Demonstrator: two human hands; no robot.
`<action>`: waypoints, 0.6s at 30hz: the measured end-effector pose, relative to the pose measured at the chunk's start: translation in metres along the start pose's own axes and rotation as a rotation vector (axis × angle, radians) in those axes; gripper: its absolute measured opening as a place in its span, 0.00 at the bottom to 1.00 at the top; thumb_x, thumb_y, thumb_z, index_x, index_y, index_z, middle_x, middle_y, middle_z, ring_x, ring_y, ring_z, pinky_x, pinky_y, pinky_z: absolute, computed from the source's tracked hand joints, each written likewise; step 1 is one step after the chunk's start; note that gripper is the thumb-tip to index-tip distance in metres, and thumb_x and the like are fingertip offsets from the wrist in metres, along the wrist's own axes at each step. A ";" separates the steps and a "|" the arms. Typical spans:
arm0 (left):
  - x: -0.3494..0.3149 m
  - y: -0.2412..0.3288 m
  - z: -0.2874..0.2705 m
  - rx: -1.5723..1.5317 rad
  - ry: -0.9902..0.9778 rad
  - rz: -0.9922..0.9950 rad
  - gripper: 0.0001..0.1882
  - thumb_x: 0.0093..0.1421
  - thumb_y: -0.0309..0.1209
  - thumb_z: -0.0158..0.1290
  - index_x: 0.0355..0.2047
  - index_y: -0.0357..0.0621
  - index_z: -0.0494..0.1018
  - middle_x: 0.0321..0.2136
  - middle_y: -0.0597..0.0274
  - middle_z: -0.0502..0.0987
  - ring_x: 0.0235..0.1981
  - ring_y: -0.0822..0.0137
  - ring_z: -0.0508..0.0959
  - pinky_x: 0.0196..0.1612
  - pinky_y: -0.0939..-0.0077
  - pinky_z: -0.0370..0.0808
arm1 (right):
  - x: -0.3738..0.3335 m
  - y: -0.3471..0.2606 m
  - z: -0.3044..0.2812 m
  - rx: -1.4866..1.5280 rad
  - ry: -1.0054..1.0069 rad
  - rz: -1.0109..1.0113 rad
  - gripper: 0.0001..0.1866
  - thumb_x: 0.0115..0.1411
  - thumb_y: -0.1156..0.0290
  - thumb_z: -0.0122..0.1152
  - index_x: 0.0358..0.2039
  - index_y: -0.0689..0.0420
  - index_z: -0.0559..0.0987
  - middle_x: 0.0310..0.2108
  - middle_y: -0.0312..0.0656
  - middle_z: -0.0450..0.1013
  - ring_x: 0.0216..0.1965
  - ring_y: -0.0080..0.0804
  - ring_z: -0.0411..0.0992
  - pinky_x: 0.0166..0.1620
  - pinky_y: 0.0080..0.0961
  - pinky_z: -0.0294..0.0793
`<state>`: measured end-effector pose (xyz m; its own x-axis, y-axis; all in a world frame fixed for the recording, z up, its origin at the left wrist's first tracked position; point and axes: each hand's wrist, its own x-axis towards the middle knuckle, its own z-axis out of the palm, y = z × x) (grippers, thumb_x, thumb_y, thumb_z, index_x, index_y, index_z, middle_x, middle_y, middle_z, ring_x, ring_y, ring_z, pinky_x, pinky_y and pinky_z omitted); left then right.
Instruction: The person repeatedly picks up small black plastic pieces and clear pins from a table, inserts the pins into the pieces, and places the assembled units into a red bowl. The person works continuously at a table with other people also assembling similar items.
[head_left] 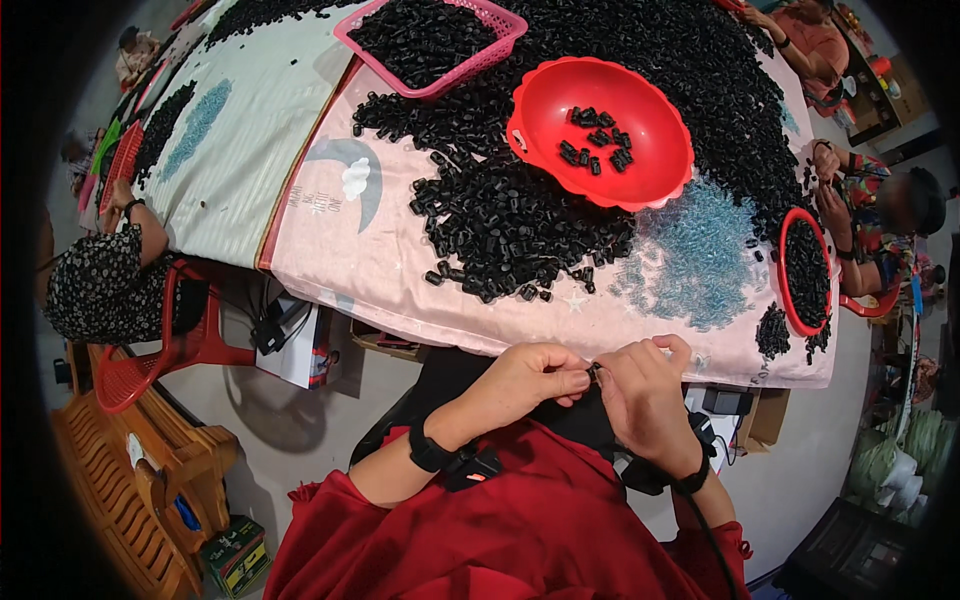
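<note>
Just past the table's near edge, over my lap, my two hands meet. My left hand is closed in a pinch, thumb against forefinger, at one side of a small black plastic piece. From the other side the fingers of my right hand pinch the same piece; much of it is hidden by the fingertips. Beyond my hands spreads a pile of short black cylindrical pieces. To its right lies a heap of small clear bluish pieces. A red scalloped bowl behind them holds several black pieces.
A pink basket full of black pieces stands at the far left of the pink cloth. At right is a red-rimmed tray. Other people sit at left and right; a red chair and wooden bench stand left.
</note>
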<state>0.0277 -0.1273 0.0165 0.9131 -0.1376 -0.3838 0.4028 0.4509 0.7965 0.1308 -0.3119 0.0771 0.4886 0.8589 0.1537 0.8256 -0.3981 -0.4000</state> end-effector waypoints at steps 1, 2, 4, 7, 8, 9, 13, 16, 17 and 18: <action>0.000 0.001 0.000 -0.002 0.000 -0.004 0.12 0.73 0.32 0.59 0.47 0.34 0.81 0.38 0.65 0.82 0.37 0.76 0.80 0.44 0.78 0.79 | 0.000 0.000 0.000 -0.003 -0.005 -0.002 0.10 0.56 0.75 0.69 0.39 0.53 0.82 0.33 0.36 0.75 0.39 0.36 0.75 0.58 0.47 0.59; 0.000 0.000 0.000 -0.014 -0.007 -0.011 0.12 0.73 0.33 0.60 0.46 0.34 0.81 0.37 0.65 0.83 0.36 0.76 0.80 0.44 0.78 0.79 | -0.001 0.000 -0.001 -0.008 -0.009 -0.001 0.09 0.56 0.75 0.69 0.39 0.53 0.82 0.33 0.36 0.75 0.39 0.36 0.75 0.58 0.48 0.59; 0.002 -0.001 -0.001 -0.038 -0.024 -0.027 0.12 0.72 0.33 0.60 0.46 0.34 0.81 0.37 0.64 0.83 0.36 0.75 0.80 0.44 0.78 0.79 | -0.001 -0.001 -0.003 -0.029 -0.021 -0.006 0.09 0.56 0.74 0.69 0.38 0.54 0.82 0.33 0.36 0.75 0.39 0.36 0.75 0.58 0.48 0.59; 0.000 0.000 0.001 -0.076 0.003 -0.033 0.13 0.73 0.34 0.60 0.43 0.34 0.82 0.36 0.64 0.83 0.36 0.76 0.80 0.43 0.79 0.79 | 0.003 -0.008 -0.011 -0.042 -0.049 -0.033 0.10 0.56 0.71 0.70 0.39 0.55 0.81 0.33 0.37 0.75 0.38 0.37 0.75 0.59 0.50 0.59; 0.000 -0.002 0.001 -0.095 0.001 -0.027 0.13 0.72 0.34 0.60 0.43 0.33 0.82 0.36 0.64 0.83 0.36 0.76 0.80 0.43 0.79 0.79 | 0.004 -0.012 -0.013 -0.032 -0.055 -0.033 0.12 0.56 0.70 0.72 0.40 0.56 0.81 0.33 0.38 0.75 0.38 0.38 0.74 0.59 0.51 0.59; 0.002 -0.006 0.000 -0.115 0.000 -0.020 0.12 0.72 0.33 0.61 0.43 0.33 0.82 0.36 0.64 0.83 0.35 0.76 0.80 0.43 0.79 0.79 | 0.005 -0.014 -0.014 -0.022 -0.061 -0.034 0.14 0.56 0.68 0.73 0.41 0.56 0.80 0.34 0.38 0.74 0.37 0.39 0.74 0.59 0.52 0.58; 0.005 -0.015 -0.001 -0.146 -0.022 -0.002 0.11 0.71 0.32 0.61 0.42 0.34 0.83 0.36 0.64 0.83 0.35 0.76 0.80 0.43 0.80 0.78 | -0.001 -0.010 -0.003 -0.149 -0.043 -0.095 0.18 0.55 0.62 0.76 0.40 0.57 0.79 0.32 0.39 0.72 0.35 0.39 0.73 0.58 0.52 0.59; 0.005 -0.009 0.000 -0.127 0.006 -0.086 0.10 0.71 0.32 0.61 0.41 0.35 0.83 0.35 0.64 0.84 0.35 0.76 0.80 0.43 0.79 0.78 | -0.003 -0.007 0.006 -0.188 -0.002 -0.131 0.18 0.56 0.61 0.76 0.38 0.58 0.79 0.31 0.39 0.71 0.35 0.38 0.72 0.56 0.51 0.60; 0.005 -0.009 -0.001 -0.138 0.015 -0.102 0.10 0.71 0.32 0.61 0.41 0.36 0.83 0.35 0.64 0.84 0.35 0.76 0.80 0.43 0.79 0.79 | -0.004 -0.007 0.008 -0.186 0.006 -0.139 0.17 0.56 0.62 0.76 0.38 0.58 0.79 0.31 0.39 0.71 0.34 0.38 0.72 0.56 0.51 0.60; 0.006 -0.009 -0.001 -0.149 0.024 -0.117 0.10 0.71 0.32 0.61 0.41 0.36 0.83 0.35 0.64 0.84 0.35 0.75 0.81 0.43 0.79 0.79 | -0.005 -0.007 0.010 -0.184 0.014 -0.148 0.17 0.56 0.63 0.75 0.38 0.57 0.79 0.30 0.39 0.70 0.34 0.38 0.72 0.55 0.50 0.60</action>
<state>0.0290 -0.1311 0.0066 0.8579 -0.1768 -0.4824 0.4909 0.5593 0.6680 0.1202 -0.3099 0.0701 0.3615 0.9080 0.2118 0.9253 -0.3215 -0.2011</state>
